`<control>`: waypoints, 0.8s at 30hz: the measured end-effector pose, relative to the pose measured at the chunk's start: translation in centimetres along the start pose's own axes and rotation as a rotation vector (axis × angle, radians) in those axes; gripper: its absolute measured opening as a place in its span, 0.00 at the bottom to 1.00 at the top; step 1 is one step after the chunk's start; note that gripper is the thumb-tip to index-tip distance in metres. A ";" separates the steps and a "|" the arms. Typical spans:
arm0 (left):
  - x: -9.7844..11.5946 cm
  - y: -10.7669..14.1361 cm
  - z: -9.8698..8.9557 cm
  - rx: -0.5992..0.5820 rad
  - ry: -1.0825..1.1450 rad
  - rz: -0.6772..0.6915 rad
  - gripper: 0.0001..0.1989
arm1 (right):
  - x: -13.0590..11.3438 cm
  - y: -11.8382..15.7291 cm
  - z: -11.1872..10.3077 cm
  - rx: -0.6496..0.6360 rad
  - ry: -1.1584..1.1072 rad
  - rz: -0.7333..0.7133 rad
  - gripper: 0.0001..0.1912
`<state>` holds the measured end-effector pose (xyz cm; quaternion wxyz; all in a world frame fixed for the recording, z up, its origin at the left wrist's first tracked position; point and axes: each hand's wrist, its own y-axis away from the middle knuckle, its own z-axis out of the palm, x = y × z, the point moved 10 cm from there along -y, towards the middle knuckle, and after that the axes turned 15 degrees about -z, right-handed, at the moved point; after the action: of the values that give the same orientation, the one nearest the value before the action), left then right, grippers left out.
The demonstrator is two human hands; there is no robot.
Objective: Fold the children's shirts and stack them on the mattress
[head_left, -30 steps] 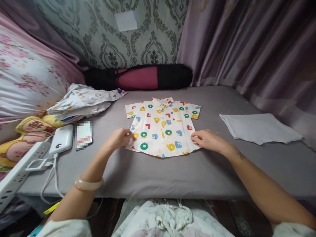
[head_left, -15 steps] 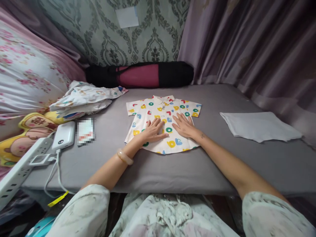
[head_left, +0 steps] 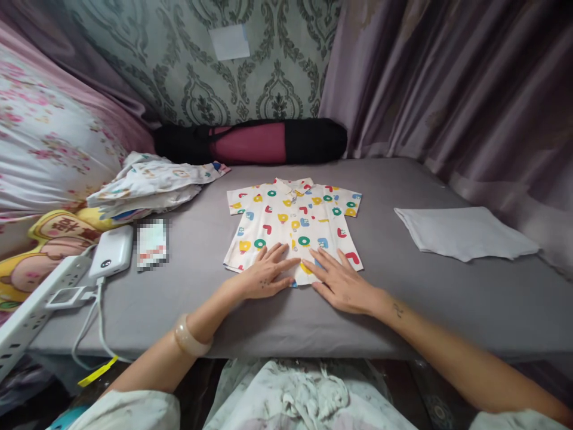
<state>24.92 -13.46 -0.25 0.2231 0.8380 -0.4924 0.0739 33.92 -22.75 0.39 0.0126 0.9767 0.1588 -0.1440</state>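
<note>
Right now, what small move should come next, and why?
I'd probably slide the left hand and right hand outward to the sides of the shirt: it lies flat, and both hands rest open near the middle of its lower edge.

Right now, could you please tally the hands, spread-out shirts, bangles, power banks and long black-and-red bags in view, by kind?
Left hand and right hand: 2
Spread-out shirt: 1
Bangle: 1
Power bank: 1
Long bag: 1
Total: 6
</note>
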 end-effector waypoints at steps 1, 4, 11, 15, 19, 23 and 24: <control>0.1 0.3 -0.2 0.002 0.004 0.016 0.29 | -0.9 0.5 -0.1 -0.002 -0.017 -0.027 0.28; 0.4 0.3 -1.4 0.032 0.026 0.051 0.24 | -3.4 1.4 -1.0 0.001 -0.117 -0.149 0.26; 2.1 -4.1 -3.0 0.153 0.003 0.105 0.24 | 2.5 -0.5 -5.3 0.268 -0.111 0.012 0.22; 3.1 -6.1 -1.6 0.003 -0.090 0.061 0.40 | 8.2 -1.3 -3.8 0.183 0.053 0.271 0.28; 3.8 -6.5 -1.8 -0.080 -0.187 0.070 0.40 | 9.3 -1.5 -1.3 0.072 0.041 0.290 0.31; 4.3 -7.9 -3.7 -0.110 -0.250 0.077 0.26 | 9.1 -1.4 -1.3 0.112 0.024 0.254 0.28; 4.5 -8.7 -4.3 -0.117 -0.236 0.065 0.23 | 9.1 -1.4 -1.7 0.146 0.011 0.248 0.26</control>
<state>35.04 -11.46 2.51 0.2097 0.8099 -0.5458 -0.0467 42.20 -18.55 -0.57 -0.0417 0.9879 0.0262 -0.1471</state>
